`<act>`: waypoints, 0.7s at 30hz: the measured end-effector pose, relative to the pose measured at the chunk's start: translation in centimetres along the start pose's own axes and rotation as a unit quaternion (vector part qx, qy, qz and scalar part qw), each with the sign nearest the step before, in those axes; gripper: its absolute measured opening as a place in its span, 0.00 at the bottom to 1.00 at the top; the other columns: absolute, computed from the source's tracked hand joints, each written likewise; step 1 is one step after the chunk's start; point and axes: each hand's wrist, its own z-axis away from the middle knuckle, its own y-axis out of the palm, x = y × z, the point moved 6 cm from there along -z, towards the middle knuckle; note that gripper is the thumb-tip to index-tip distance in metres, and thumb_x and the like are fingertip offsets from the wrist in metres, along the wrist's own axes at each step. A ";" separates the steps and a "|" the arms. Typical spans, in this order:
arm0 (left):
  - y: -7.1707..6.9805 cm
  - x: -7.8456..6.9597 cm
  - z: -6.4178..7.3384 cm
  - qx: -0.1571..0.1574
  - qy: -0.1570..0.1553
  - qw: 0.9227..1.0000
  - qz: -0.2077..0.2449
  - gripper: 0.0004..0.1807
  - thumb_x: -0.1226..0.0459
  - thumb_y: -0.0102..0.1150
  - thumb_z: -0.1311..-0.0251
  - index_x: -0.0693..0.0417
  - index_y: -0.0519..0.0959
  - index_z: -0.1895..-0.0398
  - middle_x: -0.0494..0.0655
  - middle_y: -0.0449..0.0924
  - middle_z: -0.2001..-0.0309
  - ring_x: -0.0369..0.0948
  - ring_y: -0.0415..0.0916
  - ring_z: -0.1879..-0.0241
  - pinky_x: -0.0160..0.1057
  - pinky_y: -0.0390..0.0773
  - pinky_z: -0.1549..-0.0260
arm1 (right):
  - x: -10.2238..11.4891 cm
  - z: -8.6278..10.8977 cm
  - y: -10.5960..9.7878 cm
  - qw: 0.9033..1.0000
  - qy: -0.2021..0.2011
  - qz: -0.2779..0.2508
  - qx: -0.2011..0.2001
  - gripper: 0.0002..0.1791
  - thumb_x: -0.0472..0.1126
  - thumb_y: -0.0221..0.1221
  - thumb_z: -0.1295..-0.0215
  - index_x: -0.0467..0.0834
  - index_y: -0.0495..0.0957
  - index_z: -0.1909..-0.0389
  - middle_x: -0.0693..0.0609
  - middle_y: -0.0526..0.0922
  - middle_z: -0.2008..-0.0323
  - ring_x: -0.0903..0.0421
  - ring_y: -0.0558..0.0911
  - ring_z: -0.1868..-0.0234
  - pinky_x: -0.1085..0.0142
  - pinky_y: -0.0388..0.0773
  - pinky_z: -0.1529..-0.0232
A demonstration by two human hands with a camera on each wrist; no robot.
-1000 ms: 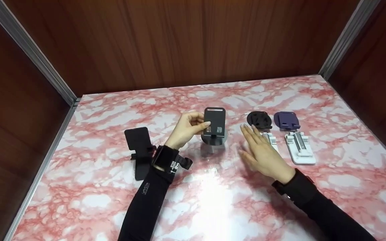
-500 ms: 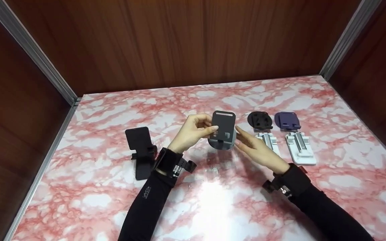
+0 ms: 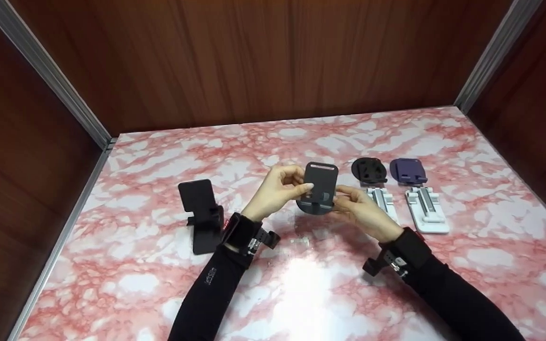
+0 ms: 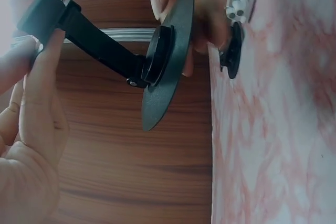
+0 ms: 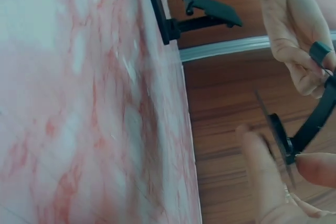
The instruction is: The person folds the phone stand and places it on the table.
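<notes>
A black phone stand [image 3: 322, 176] with a slotted plate, a hinged arm and a round base [image 4: 170, 82] is held up off the table between both hands. My left hand [image 3: 277, 192] pinches the left side of its plate, thumb on the front. On the other side, my right hand [image 3: 365, 210] grips the edge of the round base; in the right wrist view the thumb [image 5: 317, 169] lies over the base and the fingers are beneath it. The arm between plate and base is unfolded, as the left wrist view shows.
Another black phone stand [image 3: 199, 196] stands left of my left wrist. At the right are a folded black round stand [image 3: 370, 170], a folded purple one [image 3: 408, 170] and two white stands, one [image 3: 428, 210] farther right and one [image 3: 382, 199] partly behind my right hand. Wooden panels [image 3: 273, 61] enclose the marbled table.
The stand in my left hand has moved a little right and nearer. My right hand has come left from beside the white stands, turned, and taken hold of the round base.
</notes>
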 end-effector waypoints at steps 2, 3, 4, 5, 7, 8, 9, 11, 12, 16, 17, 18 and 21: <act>-0.1 0.2 0.1 -0.003 -0.001 1.000 0.000 0.05 0.73 0.64 0.41 0.69 0.78 0.68 0.44 0.77 0.73 0.38 0.75 0.72 0.35 0.80 0.68 | 0.1 0.1 -0.2 1.000 -0.002 -0.005 -0.002 0.23 0.28 0.49 0.28 0.31 0.61 0.33 0.45 0.82 0.52 0.53 0.82 0.52 0.54 0.74 0.42; -0.1 0.3 0.1 -0.007 -0.004 1.000 0.001 0.04 0.73 0.64 0.41 0.69 0.78 0.68 0.45 0.77 0.73 0.38 0.75 0.72 0.36 0.81 0.68 | 0.1 0.1 -0.3 1.000 -0.001 -0.006 -0.003 0.21 0.28 0.49 0.28 0.32 0.64 0.36 0.45 0.83 0.53 0.53 0.83 0.53 0.54 0.74 0.43; -0.2 0.4 0.2 -0.011 -0.009 1.000 0.003 0.04 0.73 0.64 0.41 0.68 0.78 0.68 0.45 0.77 0.72 0.38 0.75 0.72 0.37 0.82 0.68 | 0.2 0.2 -0.3 1.000 -0.002 -0.006 -0.004 0.20 0.27 0.50 0.29 0.33 0.67 0.38 0.45 0.83 0.53 0.53 0.83 0.53 0.54 0.75 0.43; -0.2 0.5 0.2 -0.014 -0.013 1.000 0.009 0.04 0.72 0.63 0.40 0.67 0.78 0.69 0.46 0.78 0.72 0.38 0.75 0.71 0.38 0.83 0.68 | 0.2 0.2 -0.4 1.000 -0.002 -0.006 -0.005 0.18 0.27 0.50 0.30 0.34 0.69 0.40 0.44 0.83 0.53 0.53 0.83 0.54 0.54 0.75 0.43; -0.2 0.6 0.3 -0.021 -0.018 0.999 0.020 0.05 0.71 0.62 0.39 0.66 0.78 0.70 0.47 0.78 0.72 0.38 0.76 0.71 0.40 0.84 0.69 | 0.3 0.2 -0.4 1.000 -0.003 -0.005 -0.006 0.16 0.26 0.51 0.30 0.35 0.71 0.43 0.44 0.83 0.54 0.53 0.83 0.55 0.53 0.75 0.44; -0.2 0.7 0.3 -0.026 -0.020 0.999 0.023 0.06 0.70 0.62 0.38 0.66 0.77 0.70 0.47 0.78 0.71 0.38 0.76 0.71 0.40 0.85 0.69 | 0.3 0.2 -0.4 1.000 -0.004 -0.003 -0.009 0.16 0.25 0.51 0.31 0.35 0.71 0.44 0.44 0.83 0.54 0.52 0.83 0.56 0.54 0.76 0.45; -0.2 0.7 0.3 -0.031 -0.019 0.999 0.024 0.07 0.70 0.61 0.37 0.66 0.77 0.71 0.47 0.78 0.72 0.38 0.76 0.72 0.39 0.84 0.71 | 0.4 0.1 -0.3 1.000 -0.008 0.002 -0.010 0.16 0.25 0.51 0.31 0.35 0.71 0.44 0.43 0.83 0.54 0.52 0.84 0.56 0.54 0.76 0.45; -0.2 0.7 0.3 -0.036 -0.012 0.999 0.027 0.09 0.68 0.60 0.36 0.67 0.76 0.72 0.46 0.78 0.72 0.38 0.76 0.72 0.37 0.84 0.72 | 0.5 0.1 -0.2 1.000 -0.017 0.014 -0.012 0.16 0.24 0.51 0.32 0.33 0.71 0.45 0.42 0.83 0.54 0.51 0.84 0.56 0.53 0.77 0.46; -0.2 0.7 0.3 -0.040 -0.008 0.999 0.024 0.10 0.68 0.60 0.36 0.68 0.76 0.72 0.46 0.77 0.72 0.38 0.75 0.73 0.35 0.83 0.72 | 0.7 0.0 -0.2 0.999 -0.023 0.022 -0.013 0.16 0.24 0.51 0.32 0.33 0.71 0.44 0.42 0.83 0.55 0.51 0.84 0.56 0.53 0.77 0.47; -0.2 0.8 0.3 -0.045 -0.003 0.999 0.022 0.10 0.68 0.61 0.36 0.68 0.77 0.72 0.45 0.78 0.73 0.37 0.74 0.74 0.32 0.80 0.73 | 1.1 -0.1 -0.3 0.997 -0.043 0.061 -0.023 0.16 0.23 0.50 0.32 0.31 0.71 0.45 0.43 0.84 0.57 0.52 0.84 0.59 0.51 0.79 0.49; -0.1 0.8 0.2 -0.045 -0.005 0.999 0.025 0.09 0.69 0.60 0.36 0.68 0.77 0.71 0.45 0.79 0.73 0.37 0.74 0.74 0.33 0.81 0.72 | 1.2 -0.1 -0.3 0.996 -0.045 0.069 -0.026 0.15 0.23 0.50 0.33 0.31 0.71 0.46 0.43 0.84 0.57 0.52 0.84 0.59 0.51 0.79 0.49; -0.1 0.8 0.2 -0.045 -0.008 0.999 0.028 0.09 0.69 0.60 0.36 0.68 0.78 0.71 0.45 0.79 0.73 0.37 0.75 0.75 0.34 0.82 0.72 | 1.2 -0.2 -0.4 0.995 -0.048 0.077 -0.029 0.15 0.22 0.51 0.33 0.31 0.71 0.46 0.43 0.85 0.58 0.53 0.85 0.60 0.51 0.79 0.49; 0.1 0.9 0.1 -0.043 -0.017 0.998 0.035 0.09 0.69 0.60 0.36 0.68 0.78 0.71 0.45 0.80 0.73 0.37 0.77 0.74 0.37 0.84 0.71 | 1.4 -0.2 -0.5 0.993 -0.052 0.102 -0.034 0.14 0.22 0.51 0.34 0.30 0.71 0.48 0.43 0.85 0.58 0.53 0.85 0.60 0.51 0.79 0.50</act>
